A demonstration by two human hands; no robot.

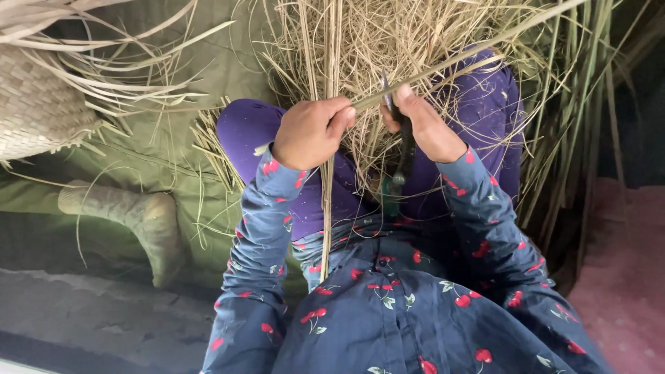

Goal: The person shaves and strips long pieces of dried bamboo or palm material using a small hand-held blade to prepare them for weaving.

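1. Olive-green cloth [173,149] spread over the ground, rumpled, running from the left edge to the seated person's knees; grey bare floor [90,318] below it along the bottom left.
2. Far left, cut off by the frame edge: woven basket [34,104] of pale plaited strips, loose unwoven ends fanning out to the right over the cloth. Inside of the basket out of sight, so contents impossible to tell.
3. Just below the basket, lying on the cloth: foot in a greenish sock [138,215], well apart from the hands.
4. Open stretch of cloth between basket and knees, crossed only by scattered thin straws.
5. Centre: left hand [309,131] curled into a fist around a long green-yellow reed [443,66], thumb pressed on top, gripping its near end above the purple-clad knee [242,128].
6. Reed slanting up and to the right from that fist, across the heap, toward the top right corner.
7. Right hand [424,125] closed around the handle of dark scissors [398,149], blades touching the reed just beside the left hand.
8. Behind and under both hands: tangled heap of dry straw [374,34], piled on the lap.
9. Right: standing bundle of long green reeds [575,125], crowding the room beside the right arm.
10. Far right bottom: pink mat [623,277].
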